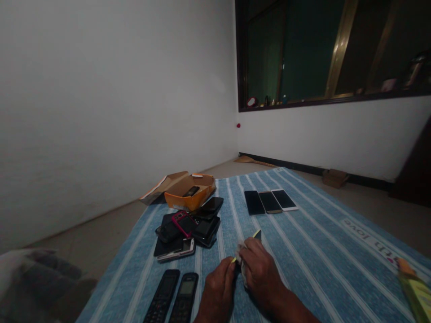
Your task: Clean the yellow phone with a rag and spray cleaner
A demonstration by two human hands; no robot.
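My left hand (218, 287) pinches one end of a thin dark phone (257, 234) with a yellow-green edge. A crumpled whitish cloth (243, 269) is in my right hand (261, 271), whose fingers close around the phone's middle. Most of the phone is hidden by the fingers. Two black keypad handsets (183, 296) lie side by side to the left of my left hand. Beyond them is a heap of several phones, among them a pink-framed phone (184, 223). Three touchscreen phones (270, 202) lie in a row farther off, screens up.
An open orange cardboard box (183, 199) with a small phone inside stands behind the heap. A blue striped cloth (292, 278) covers the surface. At the right edge is a yellow-green bottle (415, 289). A wall (117, 98) rises at the left.
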